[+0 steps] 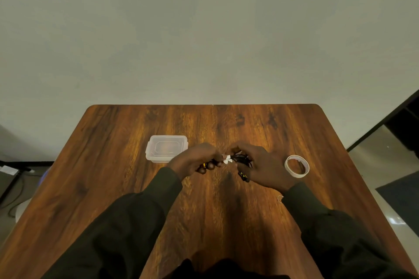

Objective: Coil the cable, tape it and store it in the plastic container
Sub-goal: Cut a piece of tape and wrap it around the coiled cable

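A clear rectangular plastic container [166,148] with its lid on sits on the brown wood-grain table [127,188], left of centre and nearer the far edge than the near one. Just right of it, above the middle of the table, the left hand [196,158] has its fingers curled, gripping one end of a bundled black cable [242,160]. A short strip of white tape [227,159] shows at the bundle's middle, between the two hands, with its loose ends sticking out. The right hand [264,165] is curled over the other end of the bundle, holding it; black loops show at its fingers and a dark plug with yellow marks [243,176] hangs below. How the fingertips meet the tape cannot be made out. Beside the right hand, toward the right edge of the table, a roll of white tape [296,166] lies flat. Dark sleeves [127,222] cover both forearms.
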